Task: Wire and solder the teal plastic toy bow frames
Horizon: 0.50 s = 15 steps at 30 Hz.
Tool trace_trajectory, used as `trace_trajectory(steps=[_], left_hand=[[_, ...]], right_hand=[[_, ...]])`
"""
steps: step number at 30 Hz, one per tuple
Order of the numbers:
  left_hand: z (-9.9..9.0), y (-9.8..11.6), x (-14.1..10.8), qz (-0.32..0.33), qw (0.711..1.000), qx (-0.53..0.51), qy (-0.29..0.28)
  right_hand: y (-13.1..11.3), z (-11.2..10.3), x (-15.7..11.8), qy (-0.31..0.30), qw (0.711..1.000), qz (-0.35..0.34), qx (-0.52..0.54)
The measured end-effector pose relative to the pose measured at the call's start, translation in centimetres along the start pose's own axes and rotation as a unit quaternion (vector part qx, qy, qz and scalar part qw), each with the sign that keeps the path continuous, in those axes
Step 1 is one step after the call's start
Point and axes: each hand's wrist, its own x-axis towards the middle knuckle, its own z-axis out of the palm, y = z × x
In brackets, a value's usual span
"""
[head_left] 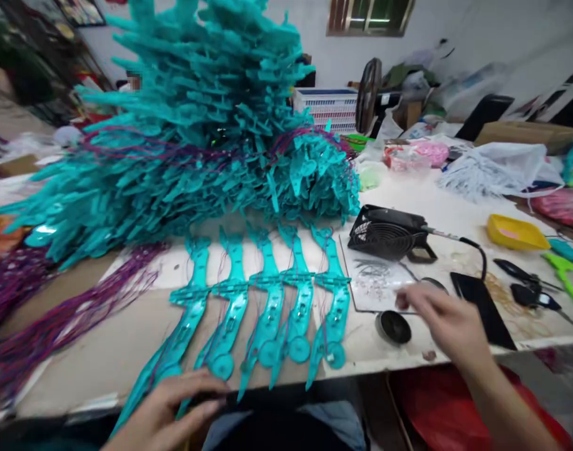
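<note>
From my remote seat, clock positions taken from the middle of the view, purple wires (93,313) trail across the worktop (93,357) at eight o'clock. A great heap of turquoise parts (183,194) rises at eleven. At seven I see the left hand (166,404), loosely curled, with a gap between thumb and forefinger; I can't tell whether it grips anything or touches the turquoise piece beside it. Five turquoise pieces (267,300) stand in a row at six o'clock, crossbars nearly end to end, thin wires lying over them. A black blower-like device (389,232) sits at three, behind a pale board (375,294) with dark edges. At four to five is a round dark tin (394,327). Just right of it, at four, the right hand (448,319) has its fingers bent and narrow; whether they pinch something I can't tell. Beyond that lie a black slab (486,313) and, at three, a yellow dish (511,241).
</note>
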Motion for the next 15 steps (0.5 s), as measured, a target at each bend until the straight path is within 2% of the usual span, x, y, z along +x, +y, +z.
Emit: trace_trajectory(steps=[1, 3, 4, 6, 9, 13, 15], left_hand=[[1.6, -1.4, -1.9, -0.017, 1.0, -0.017, -0.001], [4.1, -3.6, -4.8, -0.06, 0.995, -0.04, 0.073], [4.9, -4.4, -5.7, -0.082, 0.986, -0.048, 0.134], [5.4, -5.5, -6.9, -0.117, 0.956, -0.065, 0.26], [4.2, -6.2, -6.9, -0.139, 0.896, -0.098, 0.409], [1.6, -7.6, -5.8, -0.156, 0.793, -0.127, 0.575], [1.3, -9.1, -5.9, -0.167, 0.755, -0.151, 0.616]], right_hand=[[-0.3, 1.0, -3.1, -0.061, 0.998, 0.014, 0.014], [-0.9, 3.6, -8.1, -0.1, 0.994, 0.028, 0.031], [-1.2, 5.0, -9.8, -0.093, 0.994, 0.037, 0.039], [-1.8, 7.6, -11.7, -0.038, 0.997, 0.054, 0.047], [-2.9, 10.6, -11.5, 0.027, 0.997, 0.05, 0.053], [-4.8, 13.4, -9.7, -0.003, 0.999, -0.032, 0.022], [-5.6, 15.0, -9.6, -0.015, 0.998, -0.061, 0.004]])
